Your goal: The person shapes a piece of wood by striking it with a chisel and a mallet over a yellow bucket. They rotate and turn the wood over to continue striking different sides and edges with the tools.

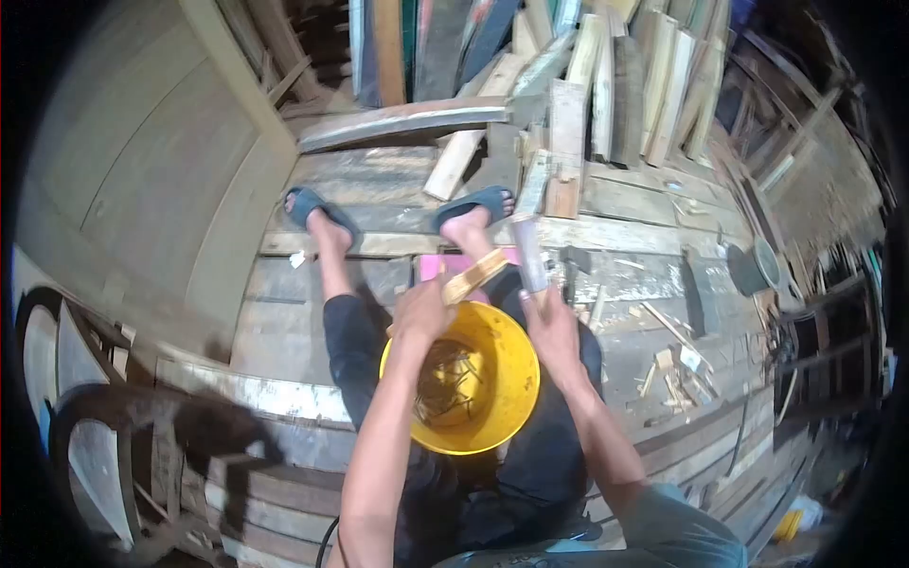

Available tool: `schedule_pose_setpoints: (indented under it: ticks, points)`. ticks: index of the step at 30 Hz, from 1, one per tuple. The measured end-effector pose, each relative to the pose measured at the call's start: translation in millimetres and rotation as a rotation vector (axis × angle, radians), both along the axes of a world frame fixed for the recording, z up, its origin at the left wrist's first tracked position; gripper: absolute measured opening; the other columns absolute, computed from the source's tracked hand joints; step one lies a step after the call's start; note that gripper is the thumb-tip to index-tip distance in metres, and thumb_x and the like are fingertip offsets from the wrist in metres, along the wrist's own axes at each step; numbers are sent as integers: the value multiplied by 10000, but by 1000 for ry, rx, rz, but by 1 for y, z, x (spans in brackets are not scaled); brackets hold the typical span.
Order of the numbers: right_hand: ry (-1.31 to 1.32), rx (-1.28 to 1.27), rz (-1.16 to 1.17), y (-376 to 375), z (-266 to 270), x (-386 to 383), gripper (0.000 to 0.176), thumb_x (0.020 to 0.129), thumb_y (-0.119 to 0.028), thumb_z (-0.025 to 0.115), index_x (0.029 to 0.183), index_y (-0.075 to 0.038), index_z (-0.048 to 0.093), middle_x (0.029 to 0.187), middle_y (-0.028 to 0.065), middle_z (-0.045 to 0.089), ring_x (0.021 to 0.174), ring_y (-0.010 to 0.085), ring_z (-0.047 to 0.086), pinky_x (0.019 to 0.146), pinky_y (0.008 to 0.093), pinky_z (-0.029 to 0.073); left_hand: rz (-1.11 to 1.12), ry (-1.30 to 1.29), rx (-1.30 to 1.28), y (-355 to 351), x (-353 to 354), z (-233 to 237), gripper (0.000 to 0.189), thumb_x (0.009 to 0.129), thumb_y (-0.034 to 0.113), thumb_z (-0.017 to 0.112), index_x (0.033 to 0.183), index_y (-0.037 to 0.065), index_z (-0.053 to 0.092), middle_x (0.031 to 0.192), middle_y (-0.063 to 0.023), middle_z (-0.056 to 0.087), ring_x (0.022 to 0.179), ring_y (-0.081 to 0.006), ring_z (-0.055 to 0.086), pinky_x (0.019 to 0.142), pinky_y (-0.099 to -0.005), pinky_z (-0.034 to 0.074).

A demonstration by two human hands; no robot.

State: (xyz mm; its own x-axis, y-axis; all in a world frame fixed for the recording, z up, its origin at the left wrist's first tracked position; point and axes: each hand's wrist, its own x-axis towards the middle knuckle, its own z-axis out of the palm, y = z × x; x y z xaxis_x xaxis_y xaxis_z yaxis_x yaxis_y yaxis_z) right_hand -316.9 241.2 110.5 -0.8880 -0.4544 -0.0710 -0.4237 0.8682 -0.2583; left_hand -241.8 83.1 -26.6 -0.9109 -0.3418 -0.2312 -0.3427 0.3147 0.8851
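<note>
My left hand (421, 310) is closed around a short light wooden piece (476, 275) above the far left rim of a yellow bucket (507, 364). My right hand (551, 325) grips a greyish, narrow wooden piece (530, 254) that points away from me, beside the bucket's right rim. The bucket stands between my legs, and thin brown nails or sticks (447, 379) lie inside it; which they are is hard to tell. The two held pieces are close together but apart at their far ends.
Planks (653, 95) lean at the back, and a long board (407, 123) lies before my sandalled feet. Wood scraps (677, 379) are scattered at the right. A large wooden panel (151, 161) stands at the left. A pink object (431, 266) shows behind the bucket.
</note>
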Motion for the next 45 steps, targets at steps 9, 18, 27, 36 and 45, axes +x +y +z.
schedule_pose_setpoints:
  ticks: [9,18,27,36,45]
  points:
    - [-165,-300,379,-132,-177,39,316,1009,-272,530,1001,39,474,817,307,669,776,506,663,703,583,532,149,-125,-633,-161,42,-42,400,780,272,762,1103,47,692,917,-244,720,933,-405,698,857,-499,538]
    - [-152,-250,400,-144,-173,42,318,996,-285,544,1040,29,514,727,272,661,729,467,678,665,563,542,236,-77,-671,-149,33,-51,363,796,307,775,1042,51,700,882,-242,718,870,-428,699,791,-512,548]
    - [-148,-166,487,-146,-156,23,345,1003,-327,521,1041,15,505,786,265,677,756,489,667,687,587,535,401,-56,-606,-135,40,-50,346,802,285,774,1003,12,706,875,-257,711,845,-422,700,765,-505,551]
    - [-77,-174,323,-144,-164,-5,351,1007,-333,520,1034,16,513,785,273,681,731,504,663,680,559,548,224,-102,-709,-131,34,-45,306,826,260,749,933,-23,699,855,-250,711,842,-416,706,780,-496,562]
    - [-136,-278,410,-137,-163,33,365,979,-342,593,960,21,556,813,270,674,789,485,663,710,559,533,133,-244,-621,-158,72,-35,367,833,270,747,1013,-43,682,906,-274,704,886,-437,695,804,-509,557]
